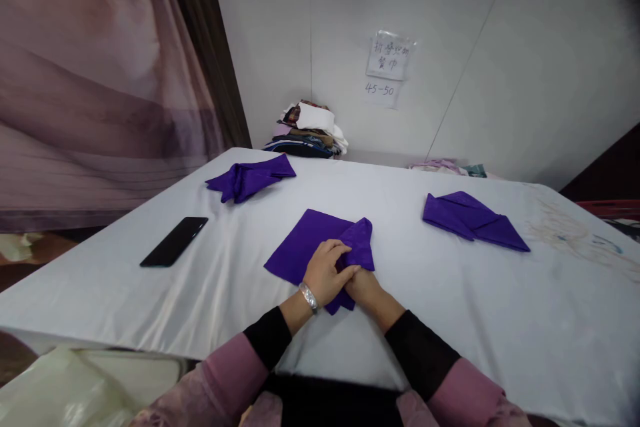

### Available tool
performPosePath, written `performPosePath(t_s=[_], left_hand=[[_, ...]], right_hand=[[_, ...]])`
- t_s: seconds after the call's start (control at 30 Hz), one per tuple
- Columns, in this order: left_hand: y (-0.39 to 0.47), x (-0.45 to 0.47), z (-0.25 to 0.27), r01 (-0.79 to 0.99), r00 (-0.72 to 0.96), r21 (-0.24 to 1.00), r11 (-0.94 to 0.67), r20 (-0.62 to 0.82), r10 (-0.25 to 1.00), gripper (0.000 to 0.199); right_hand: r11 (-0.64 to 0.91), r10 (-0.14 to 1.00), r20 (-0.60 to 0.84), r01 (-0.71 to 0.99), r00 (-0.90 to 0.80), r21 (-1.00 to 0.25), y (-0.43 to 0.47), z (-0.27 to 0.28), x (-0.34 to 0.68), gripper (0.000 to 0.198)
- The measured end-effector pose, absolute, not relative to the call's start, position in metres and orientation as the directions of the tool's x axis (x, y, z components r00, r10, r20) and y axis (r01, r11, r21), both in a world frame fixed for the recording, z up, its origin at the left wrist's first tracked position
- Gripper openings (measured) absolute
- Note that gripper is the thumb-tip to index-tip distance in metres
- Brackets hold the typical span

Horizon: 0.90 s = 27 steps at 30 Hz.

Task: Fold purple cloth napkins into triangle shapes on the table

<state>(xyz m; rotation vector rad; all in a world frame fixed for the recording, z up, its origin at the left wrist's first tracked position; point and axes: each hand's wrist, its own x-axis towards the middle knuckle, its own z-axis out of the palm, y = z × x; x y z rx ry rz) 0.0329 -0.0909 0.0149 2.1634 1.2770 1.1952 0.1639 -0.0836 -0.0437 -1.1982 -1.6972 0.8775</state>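
A purple cloth napkin (310,240) lies in front of me on the white-covered table (400,327). Its left part is spread flat, while the right part is gathered and folded up around my fingers. My left hand (326,272), with a silver bracelet at the wrist, is closed on the gathered cloth from above, its thumb reaching to the right hand. My right hand (364,287) is closed at the lower right of the same bunch, its fingertips hidden under cloth and the other hand. A pointed end of the napkin sticks out below both hands.
At the back left lies a folded purple napkin (245,180), and another folded napkin (473,217) is at the right. A black phone (174,241) rests on the left side. Stacked clothes (310,130) stand behind the table's far edge, under a wall sign (388,57).
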Motion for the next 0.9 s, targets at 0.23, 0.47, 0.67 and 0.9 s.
performPosePath(t_s=[0.23,0.47,0.67,0.9], left_hand=[[-0.083,0.027,0.008,0.361,0.102,0.851,-0.381,0.37,0.923,0.02],[-0.079,0.018,0.002,-0.099,-0.081,0.995,0.026,-0.034,0.996,0.03],[-0.074,0.019,0.007,-0.258,-0.116,0.963,0.081,-0.114,0.987,0.033],[-0.077,0.019,0.013,0.074,-0.047,0.981,-0.179,0.183,0.982,0.032]], right_hand=[[0.5,0.859,0.37,0.433,-0.353,-0.75,-0.088,-0.022,0.161,0.038],[0.447,0.889,0.387,0.279,-0.246,-0.85,-0.089,-0.014,0.16,0.038],[0.414,0.91,0.376,0.322,-0.178,-0.851,-0.087,-0.022,0.157,0.024],[-0.056,0.998,-0.06,-0.316,0.004,-0.947,-0.079,-0.013,0.17,0.027]])
